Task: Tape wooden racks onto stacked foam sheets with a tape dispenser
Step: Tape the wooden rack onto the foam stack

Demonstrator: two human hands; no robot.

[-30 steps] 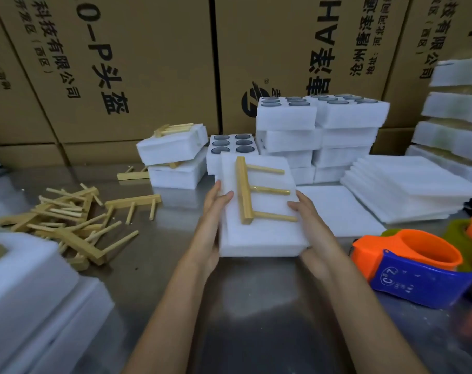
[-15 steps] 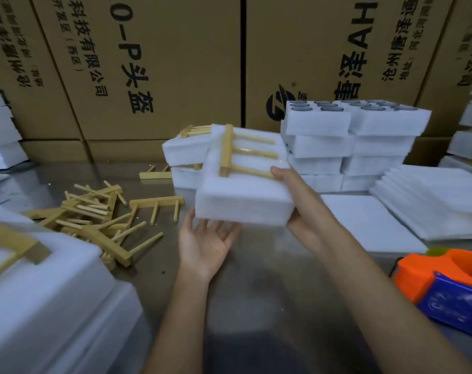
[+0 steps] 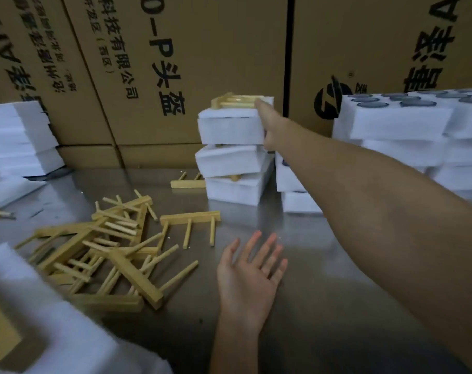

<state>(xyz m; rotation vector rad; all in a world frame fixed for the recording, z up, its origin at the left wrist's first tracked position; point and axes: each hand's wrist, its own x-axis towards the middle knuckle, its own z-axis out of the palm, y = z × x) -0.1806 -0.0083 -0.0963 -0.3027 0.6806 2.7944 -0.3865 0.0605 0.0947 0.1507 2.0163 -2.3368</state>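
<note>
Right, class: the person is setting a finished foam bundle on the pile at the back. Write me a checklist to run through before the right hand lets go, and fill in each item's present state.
1. Top foam bundle sits on the pile of finished bundles: ok.
2. Wooden rack lies on top of that bundle: ok.
3. Tape holds the rack down: cannot tell, too blurred.
4. Pile stands straight: not ok, the middle bundle is tilted.
5. Right hand grips the bundle's right end: ok.
6. Left hand is free, open above the steel table, for the next loose wooden rack: ok.
</note>
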